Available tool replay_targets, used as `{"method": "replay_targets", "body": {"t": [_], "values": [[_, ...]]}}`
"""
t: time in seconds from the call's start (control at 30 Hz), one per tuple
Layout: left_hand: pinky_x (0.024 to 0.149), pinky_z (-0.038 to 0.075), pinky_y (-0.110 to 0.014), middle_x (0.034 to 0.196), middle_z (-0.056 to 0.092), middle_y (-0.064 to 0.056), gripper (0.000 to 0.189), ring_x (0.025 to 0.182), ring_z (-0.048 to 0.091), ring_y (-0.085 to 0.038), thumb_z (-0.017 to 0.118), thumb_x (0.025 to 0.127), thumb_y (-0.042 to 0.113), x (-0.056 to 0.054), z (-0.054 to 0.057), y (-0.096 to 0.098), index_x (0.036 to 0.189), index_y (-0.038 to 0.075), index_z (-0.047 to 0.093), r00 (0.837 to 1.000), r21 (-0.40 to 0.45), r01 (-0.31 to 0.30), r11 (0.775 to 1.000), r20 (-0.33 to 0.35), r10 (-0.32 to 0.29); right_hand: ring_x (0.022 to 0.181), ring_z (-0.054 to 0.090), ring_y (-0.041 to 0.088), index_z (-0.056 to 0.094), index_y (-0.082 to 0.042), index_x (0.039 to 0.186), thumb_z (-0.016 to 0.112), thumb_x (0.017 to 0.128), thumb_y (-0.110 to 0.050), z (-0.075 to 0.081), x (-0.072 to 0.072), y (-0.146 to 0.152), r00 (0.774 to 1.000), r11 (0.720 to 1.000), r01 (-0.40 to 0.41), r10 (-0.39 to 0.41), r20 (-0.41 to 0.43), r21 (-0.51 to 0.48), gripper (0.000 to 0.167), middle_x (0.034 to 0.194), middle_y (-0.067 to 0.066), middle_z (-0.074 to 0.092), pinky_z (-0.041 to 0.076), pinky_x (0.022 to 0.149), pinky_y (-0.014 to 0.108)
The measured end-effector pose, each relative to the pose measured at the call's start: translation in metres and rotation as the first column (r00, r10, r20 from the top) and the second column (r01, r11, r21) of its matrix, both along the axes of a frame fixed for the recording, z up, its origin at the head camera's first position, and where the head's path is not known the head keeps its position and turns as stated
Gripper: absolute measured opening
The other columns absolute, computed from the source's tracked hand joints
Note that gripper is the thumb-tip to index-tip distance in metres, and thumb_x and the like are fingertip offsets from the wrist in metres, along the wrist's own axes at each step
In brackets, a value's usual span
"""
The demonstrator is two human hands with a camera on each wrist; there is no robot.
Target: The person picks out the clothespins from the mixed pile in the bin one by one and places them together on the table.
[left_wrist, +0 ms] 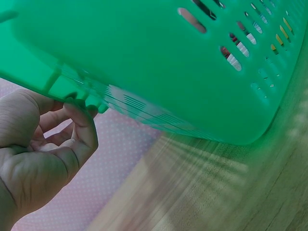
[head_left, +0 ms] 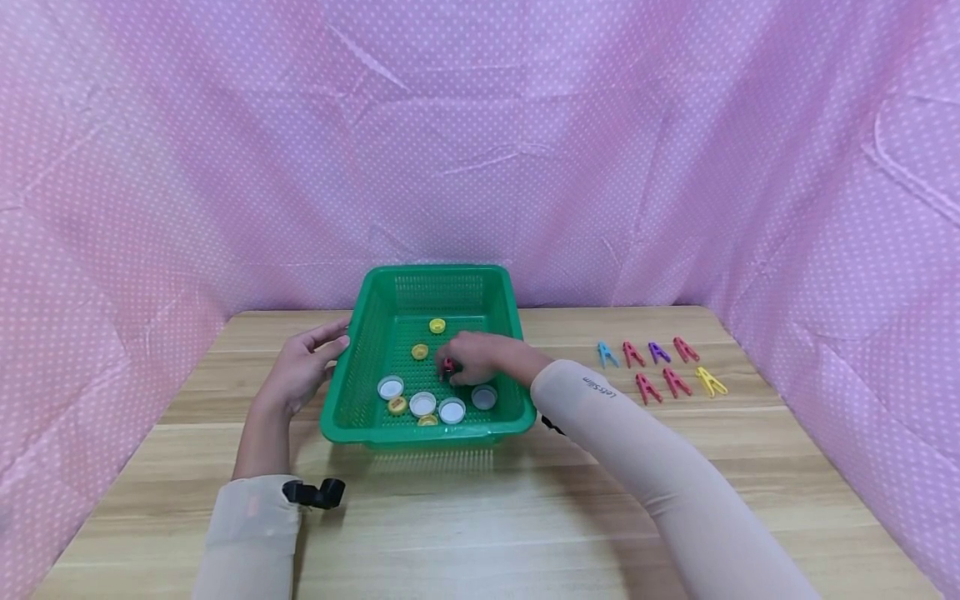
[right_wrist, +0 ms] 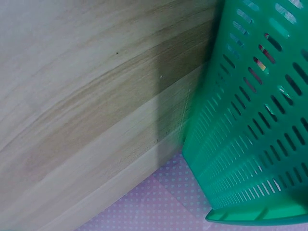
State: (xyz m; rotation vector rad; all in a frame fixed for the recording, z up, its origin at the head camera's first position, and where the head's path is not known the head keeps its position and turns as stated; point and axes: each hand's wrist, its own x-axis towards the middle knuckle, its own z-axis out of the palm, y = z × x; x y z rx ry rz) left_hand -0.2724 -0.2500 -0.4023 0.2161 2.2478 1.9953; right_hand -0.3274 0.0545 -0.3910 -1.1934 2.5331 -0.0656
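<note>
A green plastic basket (head_left: 438,437) stands on the table with several white bottle caps (head_left: 422,404) and several yellow caps (head_left: 420,352) on its floor. At its left side, my left hand (head_left: 298,367) pinches the rim between thumb and fingers, as the left wrist view also shows. Reaching in over the right wall, my right hand (head_left: 476,357) has its fingers around a small red clothespin (head_left: 448,365), partly covered by them. In the right wrist view the basket wall (right_wrist: 255,110) hides that hand.
To the right of the basket, several clothespins lie in two rows on the wooden table (head_left: 450,533): a blue one (head_left: 607,354), a purple one (head_left: 659,352), a yellow one (head_left: 711,381) and several red ones (head_left: 677,382). Pink dotted cloth (head_left: 480,167) hangs behind and at both sides.
</note>
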Motion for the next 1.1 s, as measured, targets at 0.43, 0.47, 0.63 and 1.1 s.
{"method": "replay_targets", "body": {"t": [0.43, 0.47, 0.63, 1.1], "values": [[0.090, 0.057, -0.024, 0.152, 0.045, -0.016, 0.057, 0.107, 0.064, -0.006, 0.057, 0.107, 0.028, -0.0008, 0.0006, -0.0003, 0.157, 0.007, 0.041, 1.000, 0.005, 0.005, 1.000, 0.006, -0.005, 0.094, 0.061, 0.011, 0.072, -0.014, 0.117, 0.069, 0.100, -0.017, -0.0012, -0.0030, -0.0008, 1.000, 1.000, -0.001, 0.000, -0.025, -0.009, 0.018, 0.108, -0.001, 0.070, 0.054, 0.085, 0.028], [0.091, 0.057, -0.024, 0.152, 0.045, -0.016, 0.056, 0.108, 0.064, -0.006, 0.057, 0.107, 0.028, -0.0009, 0.0006, -0.0002, 0.157, 0.007, 0.041, 1.000, 0.004, 0.005, 1.000, 0.007, -0.005, 0.094, 0.061, 0.012, 0.073, -0.014, 0.115, 0.069, 0.099, -0.016, -0.0013, -0.0032, -0.0009, 0.999, 1.000, -0.003, 0.002, -0.032, -0.018, 0.017, 0.108, -0.001, 0.070, 0.054, 0.085, 0.028], [0.091, 0.057, -0.024, 0.151, 0.046, -0.015, 0.056, 0.109, 0.064, -0.008, 0.058, 0.107, 0.028, -0.0010, 0.0011, 0.0006, 0.157, 0.009, 0.042, 1.000, 0.004, 0.003, 1.000, 0.008, -0.003, 0.092, 0.060, 0.013, 0.071, -0.014, 0.115, 0.069, 0.099, -0.014, -0.0008, -0.0027, -0.0013, 0.998, 0.999, 0.020, -0.022, -0.053, -0.044, 0.016, 0.103, -0.001, 0.068, 0.053, 0.084, 0.029], [0.090, 0.057, -0.025, 0.145, 0.050, -0.012, 0.055, 0.109, 0.064, -0.010, 0.058, 0.107, 0.028, -0.0017, 0.0007, -0.0001, 0.157, 0.010, 0.043, 1.000, 0.000, -0.002, 1.000, 0.004, 0.002, 0.098, 0.060, 0.013, 0.070, -0.018, 0.129, 0.072, 0.096, -0.006, 0.0003, 0.0014, -0.0026, 0.998, 0.999, 0.054, -0.053, -0.041, 0.006, 0.035, 0.113, -0.001, 0.069, 0.054, 0.091, 0.031]]}}
